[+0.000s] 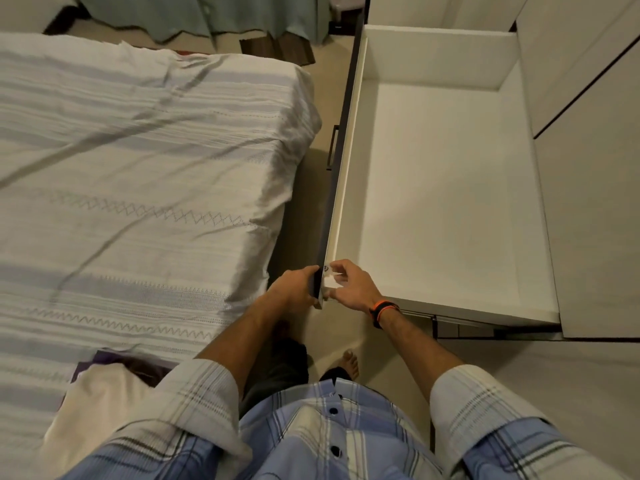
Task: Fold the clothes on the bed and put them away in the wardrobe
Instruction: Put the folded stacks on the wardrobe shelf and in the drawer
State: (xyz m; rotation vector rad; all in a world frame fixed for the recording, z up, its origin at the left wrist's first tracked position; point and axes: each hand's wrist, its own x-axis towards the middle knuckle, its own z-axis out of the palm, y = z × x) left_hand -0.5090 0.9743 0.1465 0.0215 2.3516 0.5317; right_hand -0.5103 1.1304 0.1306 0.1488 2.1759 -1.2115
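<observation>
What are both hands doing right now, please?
Left hand: closed on the drawer front's near corner.
Right hand: fingers curled at that corner's inner side; grip unclear.

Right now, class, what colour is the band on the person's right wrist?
Orange and black: the wristband, seen best in the head view.

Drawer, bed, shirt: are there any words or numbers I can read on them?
None can be read.
The drawer is plain white inside, with no label.
The bedsheet has only stripes and zigzag stitching.
The checked shirt shows buttons, no words.
The orange wristband has no readable marking.
A tiny dark mark on the drawer front by the hands is too small to read.
</observation>
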